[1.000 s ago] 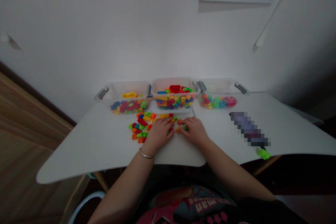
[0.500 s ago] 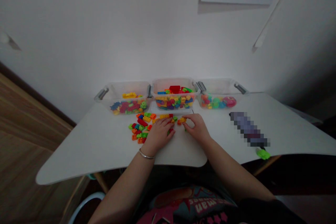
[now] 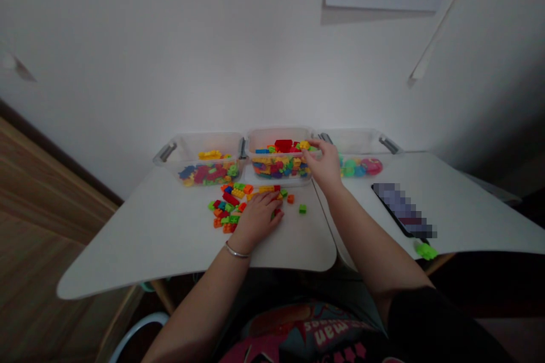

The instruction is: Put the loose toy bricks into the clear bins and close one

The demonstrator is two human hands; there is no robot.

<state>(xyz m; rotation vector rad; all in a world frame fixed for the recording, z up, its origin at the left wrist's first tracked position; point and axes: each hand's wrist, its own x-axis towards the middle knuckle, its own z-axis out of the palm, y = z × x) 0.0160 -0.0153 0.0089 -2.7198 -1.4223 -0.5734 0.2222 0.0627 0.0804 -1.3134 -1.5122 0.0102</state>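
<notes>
My right hand (image 3: 322,163) reaches over the front rim of the middle clear plastic bin (image 3: 279,136), fingers apart, close to a yellow brick (image 3: 304,145) at the top of the heap. I cannot see anything held in it. My left hand (image 3: 258,218) rests at the edge of a loose pile of colourful toy bricks (image 3: 225,210), its fingers lying on a few of them. Its palm hides some of the pile. Between my hands, a small orange brick (image 3: 290,198) and a green brick (image 3: 302,209) lie apart on the white table (image 3: 293,249).
A clear left bin (image 3: 200,142) holds mixed bricks, and a clear right bin (image 3: 355,140) holds rounded coloured pieces behind my right wrist. A dark phone (image 3: 402,210) with a blurred screen lies to the right, near a green piece (image 3: 426,250) at the table's front edge.
My right hand has moved forward from the table to the middle bin, uncovering the orange and green bricks. My left hand has stayed in place.
</notes>
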